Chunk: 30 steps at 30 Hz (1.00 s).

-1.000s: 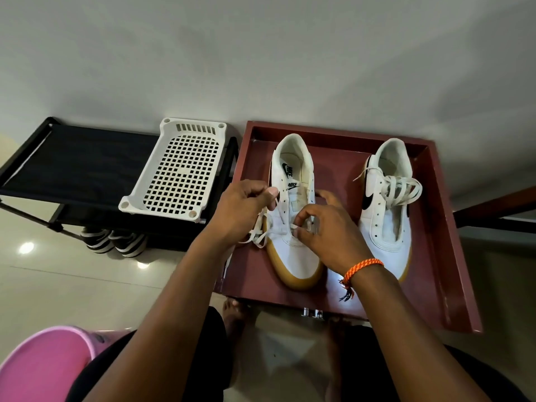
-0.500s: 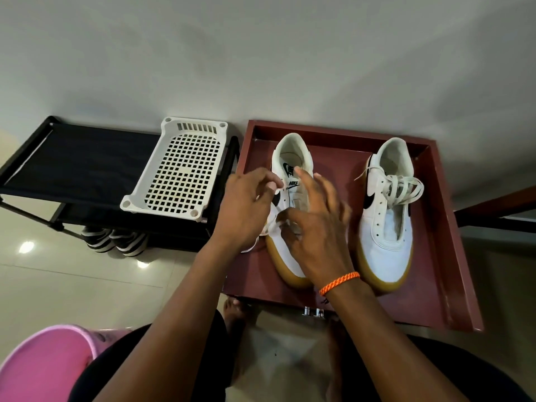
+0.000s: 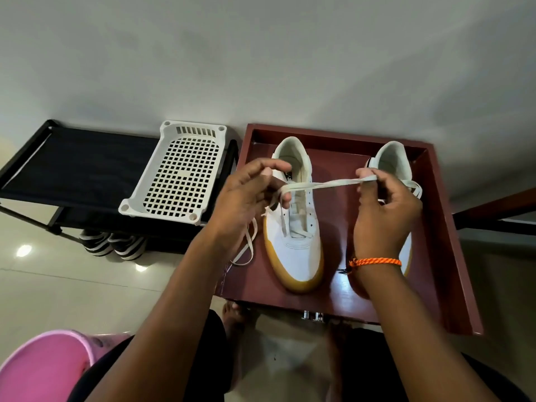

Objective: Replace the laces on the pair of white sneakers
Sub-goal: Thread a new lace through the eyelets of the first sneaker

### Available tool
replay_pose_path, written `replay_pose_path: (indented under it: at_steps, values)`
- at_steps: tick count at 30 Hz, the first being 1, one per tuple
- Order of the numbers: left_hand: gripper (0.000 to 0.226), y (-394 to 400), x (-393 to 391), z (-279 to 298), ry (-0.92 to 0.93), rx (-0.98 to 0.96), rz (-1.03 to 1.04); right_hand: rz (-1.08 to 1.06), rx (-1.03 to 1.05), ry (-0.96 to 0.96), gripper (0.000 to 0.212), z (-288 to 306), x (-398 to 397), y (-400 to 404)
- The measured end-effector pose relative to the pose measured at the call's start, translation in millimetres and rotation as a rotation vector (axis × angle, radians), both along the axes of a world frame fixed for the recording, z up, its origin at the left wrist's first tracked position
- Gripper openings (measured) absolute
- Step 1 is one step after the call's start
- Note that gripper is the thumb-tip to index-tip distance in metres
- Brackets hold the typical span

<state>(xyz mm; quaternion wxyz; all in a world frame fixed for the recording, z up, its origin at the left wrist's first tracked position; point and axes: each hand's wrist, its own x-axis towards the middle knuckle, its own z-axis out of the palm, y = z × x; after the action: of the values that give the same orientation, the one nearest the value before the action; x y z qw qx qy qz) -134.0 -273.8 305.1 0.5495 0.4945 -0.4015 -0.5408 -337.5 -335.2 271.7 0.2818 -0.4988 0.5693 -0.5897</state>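
I hold the lace [image 3: 324, 185] stretched almost level between my two hands, running crosswise over the left sneaker [image 3: 293, 227], which points its toe toward me and its heel toward the far edge of the red tray [image 3: 452, 256]. My left hand [image 3: 246, 195] is curled round the lace at the sneaker's left side, thumb and fingers closed on it just above the upper eyelets; a loose tail drops from that hand down past the tray's left edge. My right hand [image 3: 385, 207] pinches the other end between thumb and forefinger, out over the gap between the two shoes and partly in front of the right sneaker [image 3: 391, 158], which stands by the tray's right edge with its bow apparently tied.

So the lace's long axis lies left to right, square to the shoe's own heel-to-toe line. It seems to be threaded only through the lowest eyelets near the toe, and from there it rises to my left hand. That hand is the nearer one to the eyelets; I judge the next pull must follow the lace's line, outward to my right or upward, to draw it free. The white basket [image 3: 177, 175] on the black shelf [image 3: 72, 163] sits well apart to the left.
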Motion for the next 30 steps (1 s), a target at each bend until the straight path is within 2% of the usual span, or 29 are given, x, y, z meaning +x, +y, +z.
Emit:
replay_pose_path:
  at_steps: [4, 6, 7, 8, 9, 12, 14, 15, 18, 20, 23, 25, 27, 30]
  values:
    - [0.033, 1.5, 12.5, 10.5, 0.376, -0.061, 0.140, -0.057, 0.102, -0.164, 0.016, -5.0, -6.9, -6.1]
    - [0.031, 2.3, 20.1, 13.7, 0.464, -0.022, 0.280, -0.068, 0.144, -0.210, 0.017, -5.4, -7.5, -7.5]
    - [0.030, 2.6, 23.8, 14.1, 0.439, 0.023, 0.361, -0.069, 0.159, -0.223, 0.018, -5.3, -7.0, -7.6]
    - [0.030, 2.9, 27.1, 13.1, 0.339, 0.090, 0.440, -0.063, 0.169, -0.237, 0.018, -4.7, -6.3, -7.2]
    - [0.030, 2.5, 29.7, 10.2, 0.160, 0.170, 0.506, -0.044, 0.179, -0.262, 0.018, -4.6, -5.3, -6.9]
    - [0.027, 2.0, 26.4, -5.5, -0.565, 0.295, 0.530, 0.102, 0.229, -0.381, 0.016, -2.3, -0.4, -5.5]
    - [0.021, 1.2, 16.3, -13.6, -0.894, 0.173, 0.457, 0.250, 0.250, -0.414, 0.014, 0.0, 4.5, -2.7]
    - [0.020, -0.2, 9.6, -16.8, -0.921, 0.058, 0.384, 0.314, 0.252, -0.407, 0.014, 1.0, 7.1, -0.8]
    - [0.025, -1.2, -17.0, -19.2, -0.653, -0.150, 0.075, 0.459, 0.261, -0.350, 0.015, 3.9, 13.5, 5.7]
    - [0.028, -0.7, -30.8, -17.5, -0.466, -0.123, -0.025, 0.528, 0.269, -0.307, 0.015, 5.1, 15.7, 8.6]
    - [0.031, -3.2, -28.1, -15.2, -0.229, -0.023, -0.017, 0.557, 0.291, -0.272, 0.013, 5.1, 17.6, 9.7]
    - [0.034, -4.5, -17.2, -12.7, -0.216, 0.001, 0.040, 0.483, 0.295, -0.285, 0.010, 3.6, 16.8, 7.1]
    - [0.035, -4.2, -6.6, -10.7, -0.276, 0.067, 0.114, 0.314, 0.274, -0.336, 0.006, 1.1, 10.1, 1.2]
    - [0.023, -2.0, 4.4, -12.8, -0.538, 0.156, 0.163, 0.136, 0.255, -0.374, 0.009, -2.2, -7.2, -10.9]
